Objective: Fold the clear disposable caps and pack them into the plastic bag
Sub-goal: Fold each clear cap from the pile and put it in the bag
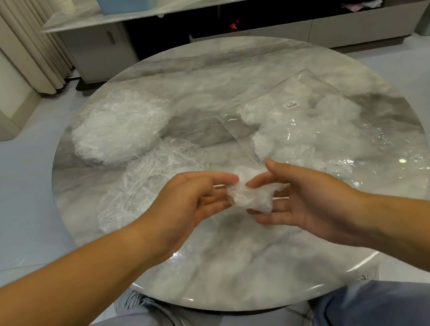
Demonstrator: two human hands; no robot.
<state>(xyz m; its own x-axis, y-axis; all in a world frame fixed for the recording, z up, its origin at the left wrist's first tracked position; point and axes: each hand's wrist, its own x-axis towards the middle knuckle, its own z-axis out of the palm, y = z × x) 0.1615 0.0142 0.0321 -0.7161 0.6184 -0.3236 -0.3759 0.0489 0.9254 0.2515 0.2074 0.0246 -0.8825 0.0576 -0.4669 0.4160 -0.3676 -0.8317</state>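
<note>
Cap (251, 195), one, between pinching left hand (187, 210) and right hand (311, 203) (one stack (118, 128), one loose cap (150, 180), one bag (314, 128))

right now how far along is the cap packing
Partway. Done: the plastic bag on the right already holds several folded caps. In hand: the left hand and right hand pinch one bunched cap between them over the table. Left: a pile of unfolded caps at the far left and one spread cap nearer the left hand.
</note>
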